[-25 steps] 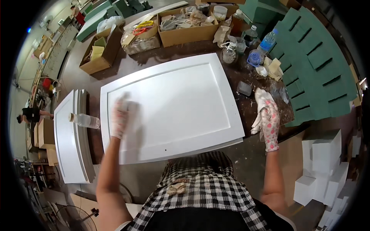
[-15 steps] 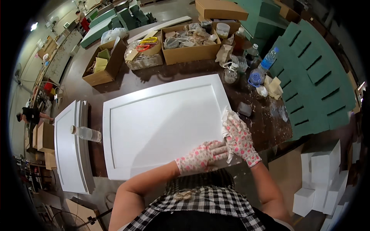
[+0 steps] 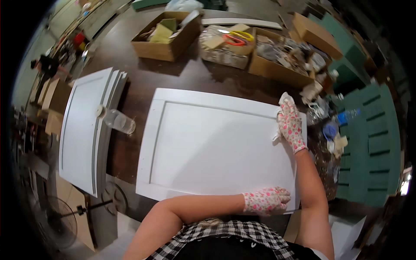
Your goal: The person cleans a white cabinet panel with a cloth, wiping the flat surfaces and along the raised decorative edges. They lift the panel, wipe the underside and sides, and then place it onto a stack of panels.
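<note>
We see a white panel with a raised frame lying flat on the dark surface, right in front of the person. Right hand, in a floral glove, grips a bunched white cloth and presses it on the frame at the far right corner. Left hand, same glove type, rests at the near edge toward the right, fingers bent; we can't make out whether it holds the edge. To the left we have a stack of white panels, with a clear bottle between it and the panel. Behind: an open carton, scissors on a wrapped bundle, a second carton. Right: a blue-labelled bottle near a green slotted board.
</note>
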Demonstrator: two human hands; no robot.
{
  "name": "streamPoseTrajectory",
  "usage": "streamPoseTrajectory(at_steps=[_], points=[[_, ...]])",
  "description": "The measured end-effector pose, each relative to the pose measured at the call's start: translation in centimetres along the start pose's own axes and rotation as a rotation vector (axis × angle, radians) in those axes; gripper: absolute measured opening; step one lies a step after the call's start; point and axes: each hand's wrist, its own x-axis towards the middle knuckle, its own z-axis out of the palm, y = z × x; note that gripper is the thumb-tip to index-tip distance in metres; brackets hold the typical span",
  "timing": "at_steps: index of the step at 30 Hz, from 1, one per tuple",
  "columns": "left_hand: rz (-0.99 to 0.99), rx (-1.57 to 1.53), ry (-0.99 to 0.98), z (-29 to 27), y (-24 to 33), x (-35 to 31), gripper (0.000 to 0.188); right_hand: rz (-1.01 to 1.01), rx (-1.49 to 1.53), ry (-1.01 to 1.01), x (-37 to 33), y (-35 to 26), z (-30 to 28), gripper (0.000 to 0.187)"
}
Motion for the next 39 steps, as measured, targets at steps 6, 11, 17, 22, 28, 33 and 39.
streamPoseTrajectory(at_steps=[6,11,17,22,28,33,39], points=[[-0.147,-0.081,-0.076,3.3,-1.3,0.7,0.054,-0.411,0.103,-0.008,6.7,-17.0,3.1,0.045],[-0.010,0.010,0.279,8.3,-3.7,1.7,0.067,-0.580,0.204,-0.031,11.7,-31.1,6.8,0.040],[-0.029,0.006,0.228,6.1,-3.7,0.8,0.067,-1.053,-0.662,0.699,6.1,-38.8,8.3,0.021],[-0.030,0.017,0.224,5.3,-3.0,0.7,0.067,-1.388,0.577,-0.549,-7.9,-40.5,2.4,0.030],[-0.052,0.013,0.280,4.5,-2.9,1.5,0.068,-1.192,0.078,0.042,2.5,-40.8,2.4,0.027],[-0.032,0.018,0.310,4.2,-2.7,2.3,0.068,-1.174,-0.367,0.326,1.8,-39.3,8.4,0.038],[-0.033,-0.015,0.376,4.0,-2.2,2.8,0.068,-1.383,0.042,-0.148,-3.5,-41.6,4.0,0.041]])
